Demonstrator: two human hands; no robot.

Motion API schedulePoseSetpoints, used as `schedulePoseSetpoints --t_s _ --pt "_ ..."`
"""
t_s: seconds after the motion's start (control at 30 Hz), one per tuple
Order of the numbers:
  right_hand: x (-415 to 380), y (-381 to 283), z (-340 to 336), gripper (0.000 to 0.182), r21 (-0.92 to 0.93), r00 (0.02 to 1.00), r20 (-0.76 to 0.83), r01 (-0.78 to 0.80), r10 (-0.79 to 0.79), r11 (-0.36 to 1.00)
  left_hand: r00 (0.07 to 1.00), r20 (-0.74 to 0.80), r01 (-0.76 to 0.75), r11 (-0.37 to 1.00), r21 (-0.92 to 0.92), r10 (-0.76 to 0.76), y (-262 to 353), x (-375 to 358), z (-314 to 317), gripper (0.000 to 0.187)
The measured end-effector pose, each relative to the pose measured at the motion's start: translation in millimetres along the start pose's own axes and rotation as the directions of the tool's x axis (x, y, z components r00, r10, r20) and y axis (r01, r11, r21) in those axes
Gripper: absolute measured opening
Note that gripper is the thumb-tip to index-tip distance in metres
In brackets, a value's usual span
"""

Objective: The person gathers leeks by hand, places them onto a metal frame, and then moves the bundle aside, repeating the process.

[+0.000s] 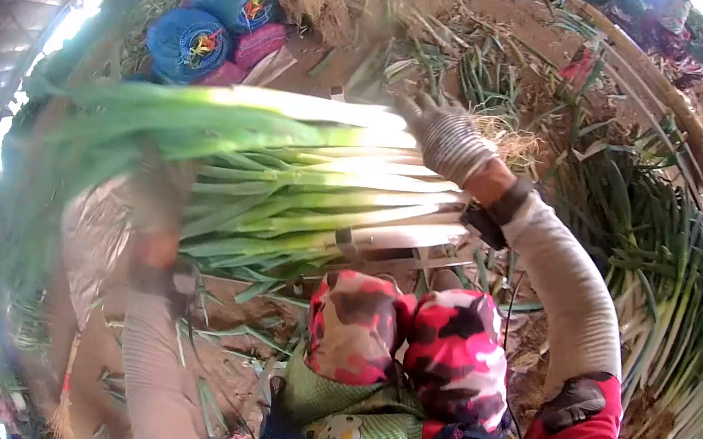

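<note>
A layer of green onions (330, 180) lies side by side in front of my knees, white ends to the right and green leaves to the left. My right hand (450, 139), in a striped glove, is at the white ends of the upper stalks, its fingers stretched out and apart. Over the layer, the topmost stalks (313, 108) are blurred, their leaves sweeping out to the left. My left hand (162, 200) is smeared by motion among those leaves, its fingers hidden. A dark strap (343, 236) shows by the lower stalks.
Blue net sacks (191, 46) with colourful ties stand at the upper left. A large pile of green onions (678, 286) lies along the right. Loose leaves and dry roots litter the soil (239, 366). A small broom (63, 413) is at the lower left.
</note>
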State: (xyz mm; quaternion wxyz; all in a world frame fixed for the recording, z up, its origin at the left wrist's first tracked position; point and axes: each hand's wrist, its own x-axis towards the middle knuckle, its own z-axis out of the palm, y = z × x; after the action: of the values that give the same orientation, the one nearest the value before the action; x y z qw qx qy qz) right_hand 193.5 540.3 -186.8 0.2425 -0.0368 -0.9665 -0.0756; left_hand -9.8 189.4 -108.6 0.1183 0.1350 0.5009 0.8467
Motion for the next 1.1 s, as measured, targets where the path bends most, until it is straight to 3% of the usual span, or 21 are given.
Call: schedulePoseSetpoints --t_s 0.03,0.07,0.1,0.13,0.17,0.2,0.27,0.33,0.37,0.43,0.53,0.6,0.63,0.73,0.77,0.87,0.9,0.93,0.97,1.03,1.1 --pt "7 4 28 0.049 -0.021 0.966 0.248 -0.065 0.068 0.998 0.991 -0.041 0.129 0.983 0.128 -0.124 -24 3 -23 0.041" --pt "-2 9 67 0.05 -0.139 0.979 0.205 0.027 0.002 0.99 0.965 -0.065 0.263 0.927 0.266 -0.255 -48 -1 -43 0.039" --pt "-13 11 111 0.05 -0.083 0.93 0.366 0.024 0.008 0.996 0.929 -0.053 0.353 0.835 0.422 -0.366 -69 -9 -56 0.037" --pt "-20 12 146 0.051 -0.026 0.853 0.522 0.013 0.003 1.0 0.906 0.008 0.343 0.745 0.572 -0.423 -82 -18 -58 0.035" --pt "-17 14 148 0.05 0.013 0.864 0.503 -0.018 0.009 1.0 0.912 0.119 0.207 0.691 0.693 -0.393 -88 -22 -46 0.033" --pt "-15 19 146 0.05 0.049 0.873 0.488 -0.045 0.015 0.998 0.921 0.28 -0.049 0.634 0.772 -0.27 -86 -21 -23 0.031" --pt "-16 27 149 0.051 0.086 0.877 0.481 -0.056 0.008 0.995 0.819 0.574 -0.553 0.259 0.792 -0.007 -85 -1 37 0.042" --pt "-18 37 155 0.054 0.084 0.88 0.474 -0.037 -0.007 0.996 0.657 0.753 -0.741 -0.202 0.641 -0.02 -111 39 61 0.051" --pt "-18 42 156 0.055 0.081 0.883 0.469 -0.028 -0.013 0.996 0.625 0.776 -0.759 -0.294 0.581 -0.079 -130 61 55 0.053" --pt "-20 48 149 0.05 0.201 0.862 0.505 -0.173 0.049 0.964 0.565 0.797 -0.779 -0.455 0.432 -0.211 -167 101 31 0.056" --pt "-21 53 152 0.054 0.274 0.831 0.548 -0.285 0.094 0.918 0.62 0.657 -0.784 -0.377 0.493 -0.429 -173 121 35 0.057" --pt "-25 56 146 0.054 0.304 0.795 0.599 -0.334 0.093 0.892 0.655 0.651 -0.742 -0.489 0.459 -0.384 -179 110 32 0.048" --pt "-34 57 146 0.055 0.271 0.825 0.55 -0.324 0.131 0.906 0.682 0.639 -0.712 -0.525 0.466 -0.357 -182 98 30 0.045" --pt "-65 89 158 0.049 0.802 0.916 0.399 -0.367 0.033 0.472 0.701 0.647 -0.676 -0.571 0.467 -0.3 -180 67 28 0.038" --pt "-70 97 154 0.048 0.787 0.837 0.546 -0.527 0.036 0.322 0.707 0.646 -0.67 -0.566 0.481 -0.288 -179 64 29 0.039" --pt "-54 39 109 0.047 0.352 0.827 0.505 -0.46 0.249 0.815 0.738 0.58 -0.67 -0.473 0.572 -0.344 -181 73 39 0.042" --pt "-56 13 109 0.045 0.405 0.951 0.233 -0.287 0.205 0.868 0.723 0.628 -0.674 -0.488 0.554 -0.286 -202 83 21 0.045" --pt "-49 -12 104 0.055 0.421 0.936 0.28 -0.32 0.214 0.849 0.763 0.546 -0.642 -0.496 0.585 -0.345 -198 80 27 0.048" --pt "-46 -31 111 0.061 0.304 0.938 0.255 -0.308 0.234 0.902 0.794 0.458 -0.607 -0.51 0.609 -0.399 -193 77 35 0.051" --pt "-44 -50 136 0.07 0.154 0.925 0.245 -0.333 0.29 0.93 0.736 0.65 -0.639 -0.511 0.576 -0.187 -202 65 15 0.051" --pt "-44 -51 145 0.072 0.162 0.923 0.211 -0.359 0.323 0.919 0.769 0.593 -0.62 -0.509 0.597 -0.239 -193 55 24 0.051"
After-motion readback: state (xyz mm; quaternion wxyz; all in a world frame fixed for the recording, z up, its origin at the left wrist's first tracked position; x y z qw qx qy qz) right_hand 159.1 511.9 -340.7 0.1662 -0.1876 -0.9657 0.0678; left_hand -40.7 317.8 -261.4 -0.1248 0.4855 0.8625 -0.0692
